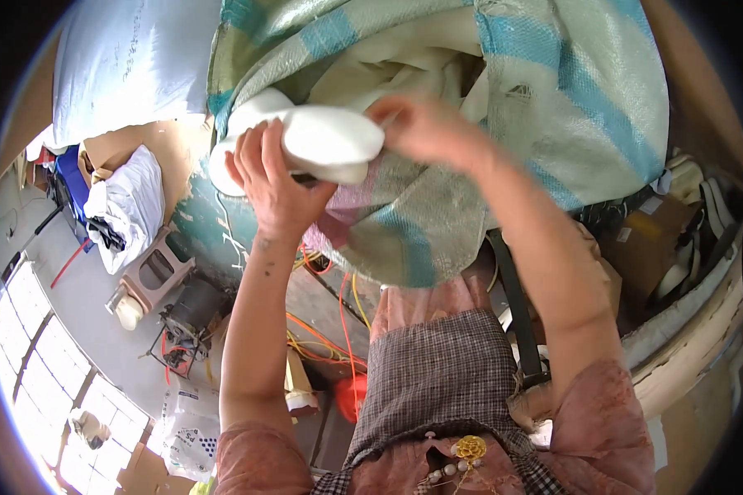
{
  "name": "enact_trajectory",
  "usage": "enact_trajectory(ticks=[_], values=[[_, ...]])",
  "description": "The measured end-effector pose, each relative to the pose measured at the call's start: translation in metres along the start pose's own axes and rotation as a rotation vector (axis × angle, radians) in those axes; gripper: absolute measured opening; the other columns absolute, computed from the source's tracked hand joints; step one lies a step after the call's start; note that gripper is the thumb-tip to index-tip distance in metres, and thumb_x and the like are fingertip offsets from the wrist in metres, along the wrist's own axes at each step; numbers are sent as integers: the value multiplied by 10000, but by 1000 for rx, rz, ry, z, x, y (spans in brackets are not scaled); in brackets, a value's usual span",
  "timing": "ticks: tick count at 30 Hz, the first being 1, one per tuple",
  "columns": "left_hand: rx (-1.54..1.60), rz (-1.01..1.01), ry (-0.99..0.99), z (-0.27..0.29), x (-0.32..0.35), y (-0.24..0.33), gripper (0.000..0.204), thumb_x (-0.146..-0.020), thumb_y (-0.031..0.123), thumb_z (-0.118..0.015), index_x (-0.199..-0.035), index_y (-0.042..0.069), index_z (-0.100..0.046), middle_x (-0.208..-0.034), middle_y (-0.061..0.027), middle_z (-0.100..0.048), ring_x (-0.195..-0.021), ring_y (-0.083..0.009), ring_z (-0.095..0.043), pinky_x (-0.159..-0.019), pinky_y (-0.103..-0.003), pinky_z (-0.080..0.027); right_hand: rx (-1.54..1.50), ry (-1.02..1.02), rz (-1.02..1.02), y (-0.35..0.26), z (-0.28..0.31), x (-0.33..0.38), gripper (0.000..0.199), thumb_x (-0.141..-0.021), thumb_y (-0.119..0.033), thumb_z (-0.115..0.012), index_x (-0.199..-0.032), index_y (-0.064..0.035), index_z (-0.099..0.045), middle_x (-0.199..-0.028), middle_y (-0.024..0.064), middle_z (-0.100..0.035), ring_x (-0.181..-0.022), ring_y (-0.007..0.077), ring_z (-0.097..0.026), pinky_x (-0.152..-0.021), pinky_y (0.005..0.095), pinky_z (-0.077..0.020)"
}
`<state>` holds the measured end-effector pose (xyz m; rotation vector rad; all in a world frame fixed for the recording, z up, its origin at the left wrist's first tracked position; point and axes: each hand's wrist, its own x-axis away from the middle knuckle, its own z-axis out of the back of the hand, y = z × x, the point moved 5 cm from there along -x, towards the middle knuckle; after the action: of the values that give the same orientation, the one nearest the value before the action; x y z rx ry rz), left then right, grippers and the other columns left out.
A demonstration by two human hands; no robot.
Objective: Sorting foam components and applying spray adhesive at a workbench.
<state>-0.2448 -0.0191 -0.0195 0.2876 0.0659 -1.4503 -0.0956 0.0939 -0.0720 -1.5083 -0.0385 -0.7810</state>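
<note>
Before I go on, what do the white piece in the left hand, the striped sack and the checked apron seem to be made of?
White piece: perhaps plastic or dense foam, smooth with a soft sheen; its plain, rounded surface leaves which open.
Striped sack: probably woven plastic, slightly glossy, judging by its crinkled, light-catching folds.
Checked apron: likely cloth, matte and softly creased.

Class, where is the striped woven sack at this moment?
In the head view, the striped woven sack spans the upper centre and right, behind the left hand and right hand.

Obstacle ahead: bulky woven sack [522, 111]
</note>
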Motion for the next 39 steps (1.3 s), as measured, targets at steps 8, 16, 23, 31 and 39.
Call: enact_trajectory(ticks=[8,16,23,31,39], values=[[859,325,128,31,-32,-31,937,-554,199,-825,-1287,33,-266,-1155,-117,-457,-1088,-225,-468,-934,-388,-403,769,-87,-383,134,38,18,339,-816,-207,-504,-1111,-60,-584,-1034,204,-606,-984,343,-574,-864,400,-451],[1542,628,339,61,40,-100,518,-733,118,-660,-1202,22,-461,-1158,-107,-534,-1085,-239,-512,-940,-408,-403,201,528,-547,129,65,-61,926,-671,-506,-668,-1353,9,-313,-1306,233,-438,-1213,313,-438,-975,347,-390],[2079,474,35,41,88,-95,510,-753,202,-627,-1207,12,-492,-1208,-108,-533,-1110,-249,-512,-957,-407,-387,47,427,-331,177,23,-1,974,-634,-373,-707,-1398,-18,-217,-1340,189,-396,-1207,270,-432,-989,351,-370],[2157,464,-773,-58,33,52,527,-718,208,-623,-1185,-8,-509,-1139,-112,-584,-1049,-227,-552,-927,-368,-417,-580,403,-587,196,23,51,861,-659,-162,-636,-1408,-70,-221,-1174,145,-497,-995,262,-528,-888,390,-435],[2322,851,-458,-63,29,-19,601,-714,316,-604,-1206,-7,-484,-1122,-131,-588,-1010,-281,-585,-894,-407,-471,-588,371,-498,217,23,53,902,-584,-65,-532,-1423,-80,-204,-1167,126,-484,-1021,242,-484,-852,358,-436]])
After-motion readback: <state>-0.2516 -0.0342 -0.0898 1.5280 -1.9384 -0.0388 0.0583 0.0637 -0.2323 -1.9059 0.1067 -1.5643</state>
